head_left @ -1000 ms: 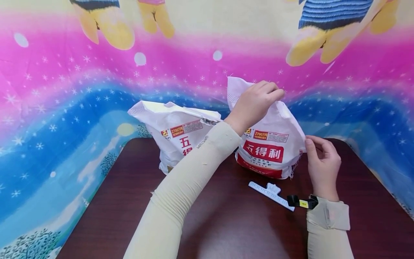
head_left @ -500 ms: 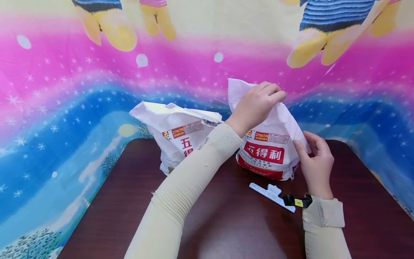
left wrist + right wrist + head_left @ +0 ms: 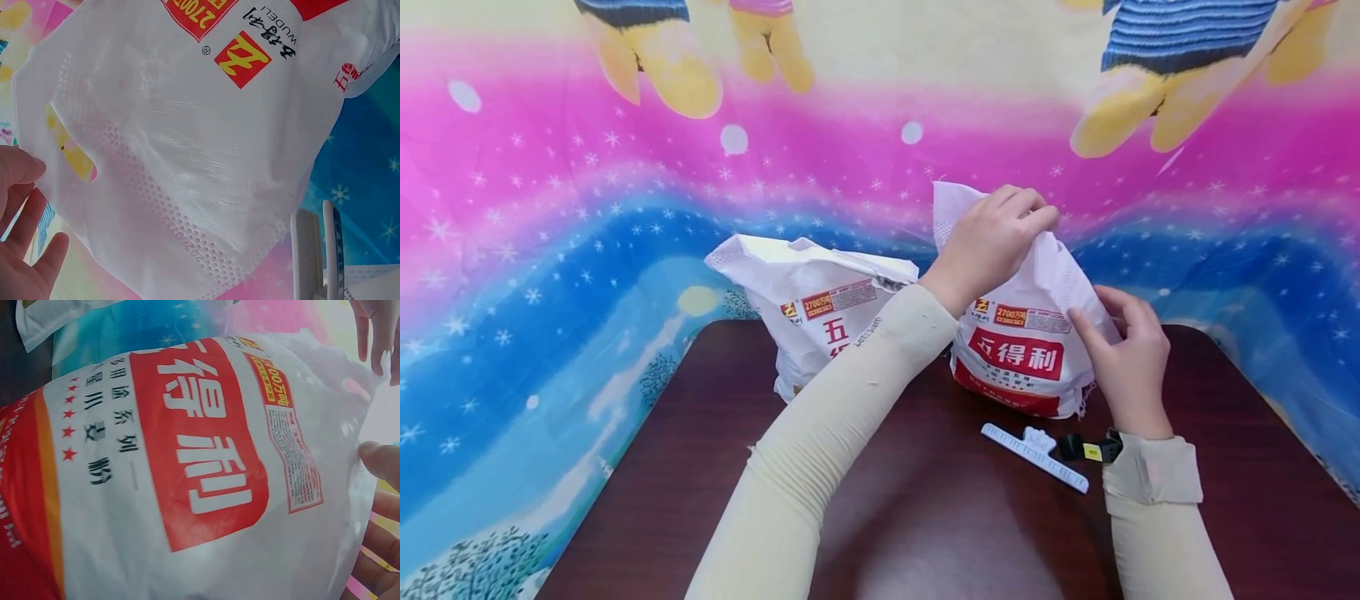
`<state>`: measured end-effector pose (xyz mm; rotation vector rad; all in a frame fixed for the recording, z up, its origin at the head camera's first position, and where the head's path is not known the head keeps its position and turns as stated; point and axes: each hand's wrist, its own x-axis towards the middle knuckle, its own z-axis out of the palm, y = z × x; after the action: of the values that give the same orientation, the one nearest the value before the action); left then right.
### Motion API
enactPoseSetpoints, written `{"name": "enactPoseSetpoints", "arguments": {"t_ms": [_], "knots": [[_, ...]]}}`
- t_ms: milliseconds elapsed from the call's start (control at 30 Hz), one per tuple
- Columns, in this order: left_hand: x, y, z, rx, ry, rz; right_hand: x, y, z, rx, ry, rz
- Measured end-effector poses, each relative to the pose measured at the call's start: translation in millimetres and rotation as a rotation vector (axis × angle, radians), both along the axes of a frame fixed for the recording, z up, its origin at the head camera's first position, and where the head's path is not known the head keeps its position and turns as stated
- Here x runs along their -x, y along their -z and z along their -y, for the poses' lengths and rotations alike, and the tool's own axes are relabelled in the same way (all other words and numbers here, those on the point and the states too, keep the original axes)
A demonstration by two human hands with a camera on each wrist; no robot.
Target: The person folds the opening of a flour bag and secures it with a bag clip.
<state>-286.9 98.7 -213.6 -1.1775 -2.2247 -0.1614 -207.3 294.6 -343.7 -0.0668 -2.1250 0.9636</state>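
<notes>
A white flour bag (image 3: 1018, 354) with red print and a hand hole near its top stands upright at the back of the table. My left hand (image 3: 992, 242) reaches across to it and pinches the top edge between thumb and index finger. At the bag's right side edge, my right hand (image 3: 1131, 362) grips the material, thumb in front and fingers behind. In the right wrist view the flour bag (image 3: 212, 456) fills most of the picture. Lying in front of it is a pale ruler-like sealing clip (image 3: 1033, 458).
A second white flour bag (image 3: 805, 308) stands to the left, partly hidden by my left sleeve. A clip (image 3: 891, 283) sits along its top edge. Beneath everything is a dark wooden table (image 3: 910, 517), with a colourful printed cloth (image 3: 850, 108) behind.
My right hand has moved left and slightly up along the bag's side edge, and its thumb now lies further in over the front. The left hand keeps its pinch on the top.
</notes>
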Motion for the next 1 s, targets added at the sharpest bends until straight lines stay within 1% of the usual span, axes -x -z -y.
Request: {"name": "enactPoseSetpoints", "arguments": {"t_ms": [133, 300, 433, 600, 733, 1000], "knots": [[-0.6, -1.1, -0.3, 0.009, -0.007, -0.011, 3.6, -5.8, 0.3, -0.041, -0.006, -0.027], [-2.7, -2.9, 1.2, 0.025, -0.016, -0.028, 5.9, -11.5, 1.2, -0.066, -0.009, -0.023], [-4.3, -3.8, 2.1, 0.041, -0.021, -0.031, 8.3, -12.8, 0.9, -0.088, -0.020, -0.032], [-5.9, -5.1, 2.6, 0.067, -0.048, -0.037, 13.1, -13.3, -0.8, -0.105, -0.039, -0.045], [-7.3, -6.4, 0.9, 0.082, -0.062, -0.041, 14.8, -14.5, -1.9, -0.115, -0.043, -0.038], [-12.4, -7.7, -6.2, 0.127, -0.055, -0.085, 14.7, -18.4, -2.1, -0.133, -0.050, -0.037]]}}
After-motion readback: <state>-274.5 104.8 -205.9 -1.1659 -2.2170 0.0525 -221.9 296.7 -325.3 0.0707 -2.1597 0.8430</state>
